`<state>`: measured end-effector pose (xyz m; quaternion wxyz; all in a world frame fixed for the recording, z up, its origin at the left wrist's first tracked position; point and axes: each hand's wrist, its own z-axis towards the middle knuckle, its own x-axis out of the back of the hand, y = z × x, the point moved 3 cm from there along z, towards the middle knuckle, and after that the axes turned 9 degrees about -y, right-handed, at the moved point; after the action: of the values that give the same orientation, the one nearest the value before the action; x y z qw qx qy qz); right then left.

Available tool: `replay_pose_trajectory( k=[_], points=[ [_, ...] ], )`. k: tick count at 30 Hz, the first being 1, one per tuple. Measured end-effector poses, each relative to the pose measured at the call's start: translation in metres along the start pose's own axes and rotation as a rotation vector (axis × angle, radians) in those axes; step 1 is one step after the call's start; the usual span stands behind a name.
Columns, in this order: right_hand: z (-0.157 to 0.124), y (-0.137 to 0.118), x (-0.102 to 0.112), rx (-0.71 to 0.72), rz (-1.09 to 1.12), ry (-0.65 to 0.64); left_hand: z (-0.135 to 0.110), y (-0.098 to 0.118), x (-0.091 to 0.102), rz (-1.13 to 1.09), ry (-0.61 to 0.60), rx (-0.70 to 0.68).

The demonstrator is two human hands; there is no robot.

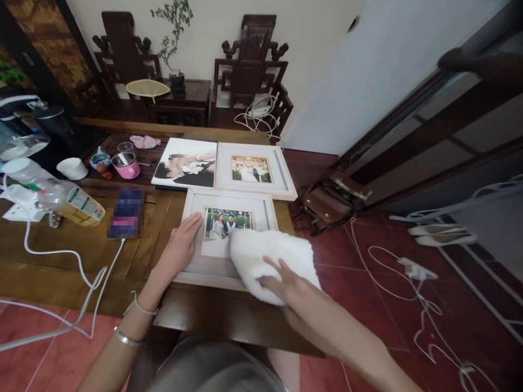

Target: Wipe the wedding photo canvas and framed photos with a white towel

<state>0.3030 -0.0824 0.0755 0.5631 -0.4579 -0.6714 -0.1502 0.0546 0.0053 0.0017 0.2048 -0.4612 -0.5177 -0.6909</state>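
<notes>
Fingers, R hand [292,286]: sunk into white cloth [281,247] & grasping it, a couple stretched fwd over the top; approx. 4 o'clock on the near frame [216,264] (my clock's centre, 12 = away from the person).
Fingers, L hand [181,247]: laid together on the frame's L edge, 9 o'clock; no clench, but can't tell if the thumb pinches underneath.
Near frame: pale border, face up on the table [137,261], close to its front edge; couple photo [223,223] mostly showing, cloth over the lower R part.
Frames beyond: 2nd frame [253,188] at 12 to 1, portrait panel [192,177] at 11, side by side.
Tabletop, L side: phone [125,212] (blurred) w/ white cable, bet. 9 & 10; bottle [81,201] past it, same dir.; pink mug [128,169] at 10.
Floor side: brown bag [329,206], bet. 2 & 3, well apart.
Wiping: looks like the step in hand, prob. lower R of the frame; can't tell how much is done.
Next stroke: calls for the cloth flat, light even pressure, prob. toward 12 across the photo, L fingers bracing so the frame doesn't skid or knock the 2nd one.
</notes>
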Motion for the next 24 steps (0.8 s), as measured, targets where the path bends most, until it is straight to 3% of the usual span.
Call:
replay_pose_trajectory(
  k=[7, 11, 14, 20, 24],
  points=[
    [0.077, 0.055, 0.012, -0.145, -0.112, 0.257, -0.002, 0.0, 0.002, -0.032, -0.033, 0.025],
    [0.096, 0.063, 0.015, -0.144, -0.191, 0.332, -0.002, -0.001, 0.0, -0.04, 0.0, 0.009],
    [0.082, 0.046, 0.007, -0.101, -0.208, 0.243, -0.002, -0.001, -0.002, -0.04, 0.035, -0.005],
    [0.01, -0.007, -0.004, 0.031, -0.104, -0.043, -0.002, 0.0, -0.003, -0.022, 0.043, -0.009],
    [-0.008, -0.017, -0.001, 0.062, -0.036, -0.073, -0.002, -0.001, -0.003, 0.002, 0.02, -0.015]
  ],
)
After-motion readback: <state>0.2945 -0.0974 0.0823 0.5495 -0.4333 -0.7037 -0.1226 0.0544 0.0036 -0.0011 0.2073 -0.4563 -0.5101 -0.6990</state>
